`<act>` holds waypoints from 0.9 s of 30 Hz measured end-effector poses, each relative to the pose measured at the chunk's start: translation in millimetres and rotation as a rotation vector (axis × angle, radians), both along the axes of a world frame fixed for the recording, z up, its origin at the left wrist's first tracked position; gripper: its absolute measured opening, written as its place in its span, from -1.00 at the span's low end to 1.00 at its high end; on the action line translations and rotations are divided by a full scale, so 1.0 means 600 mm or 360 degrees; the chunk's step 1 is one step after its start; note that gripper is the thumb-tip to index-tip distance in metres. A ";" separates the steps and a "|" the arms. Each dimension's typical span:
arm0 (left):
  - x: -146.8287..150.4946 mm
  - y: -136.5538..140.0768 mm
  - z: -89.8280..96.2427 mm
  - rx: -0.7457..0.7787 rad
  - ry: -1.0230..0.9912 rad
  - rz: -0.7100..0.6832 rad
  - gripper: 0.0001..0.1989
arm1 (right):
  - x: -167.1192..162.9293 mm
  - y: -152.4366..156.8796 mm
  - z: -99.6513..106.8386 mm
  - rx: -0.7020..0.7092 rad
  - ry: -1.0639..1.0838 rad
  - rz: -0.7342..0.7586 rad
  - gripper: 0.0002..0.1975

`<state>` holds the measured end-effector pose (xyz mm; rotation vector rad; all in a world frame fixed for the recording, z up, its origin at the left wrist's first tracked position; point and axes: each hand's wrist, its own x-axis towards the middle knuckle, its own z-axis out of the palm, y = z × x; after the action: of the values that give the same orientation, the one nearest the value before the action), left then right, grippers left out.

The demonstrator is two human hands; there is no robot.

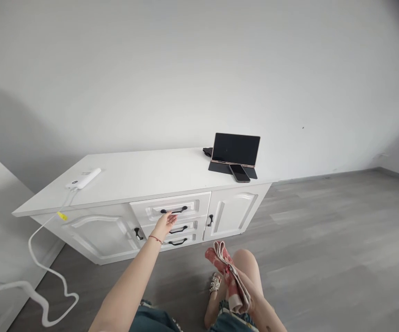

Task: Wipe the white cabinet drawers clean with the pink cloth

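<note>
My left hand (165, 224) reaches forward, its fingers curled at the black handle (180, 210) of the top drawer (199, 204). That drawer's front stands out slightly from the white cabinet (96, 235). Below it are two more drawers with similar black handles. In my right hand (247, 282), near my knee, is a folded red and off-white towel (232, 286). Its layered edges face up, and it hides most of my fingers.
On the cabinet top stand a tablet (236, 148) and a phone (240, 173) leaning on its cover. A white power strip (85, 179) lies at the left, its white cord (35, 258) hanging to the floor. A cabinet door (236, 212) flanks the drawers at right.
</note>
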<state>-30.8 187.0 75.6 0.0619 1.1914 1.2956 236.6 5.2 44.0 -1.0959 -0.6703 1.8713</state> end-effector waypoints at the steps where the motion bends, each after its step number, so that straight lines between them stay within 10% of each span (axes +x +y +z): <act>1: 0.002 0.003 -0.004 0.0027 -0.0009 0.0014 -0.84 | 0.006 -0.001 -0.001 -0.0073 0.0011 -0.0006 -0.51; 5: 0.011 -0.012 -0.022 0.0156 -0.0038 0.0090 -0.74 | 0.028 -0.002 0.002 -0.0350 0.0166 -0.0089 -0.53; 17: 0.045 -0.205 -0.065 0.0331 -0.0126 0.0186 -0.78 | 0.063 0.038 0.092 -0.0156 0.0203 -0.0332 -0.73; 27: 0.060 -0.300 -0.092 0.0330 -0.0203 0.0198 -0.82 | -0.073 0.241 0.262 0.0465 -0.0414 0.0731 -0.62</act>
<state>5.4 7.1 20.4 0.0557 0.9622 1.5071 192.7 149.7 201.3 -1.0610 -1.3966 1.9326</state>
